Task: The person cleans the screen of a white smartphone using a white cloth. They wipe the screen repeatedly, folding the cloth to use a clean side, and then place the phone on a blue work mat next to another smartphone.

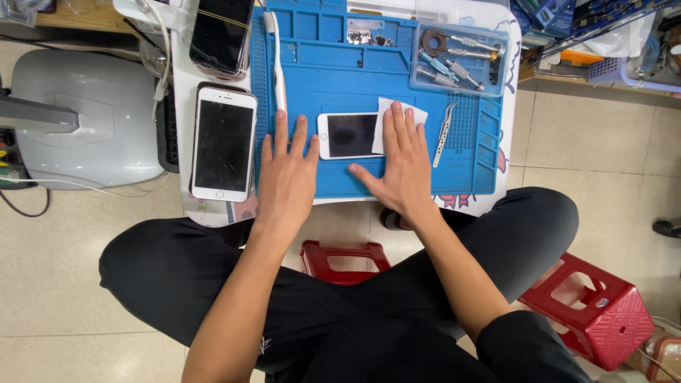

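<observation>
A white phone (347, 135) is being pressed flat on the blue mat (369, 177): the right hand (403, 164), fingers spread, is laid over its end and a white wipe (386, 113); the left hand (286, 174) is resting open beside it. Even pressure is judged best. Screwdrivers are being kept in the clear tray (460, 58).

mat (340, 181) blue | phone (347, 135) white, blk screen | stool (589, 312) red | trousers (177, 276) blk
</observation>
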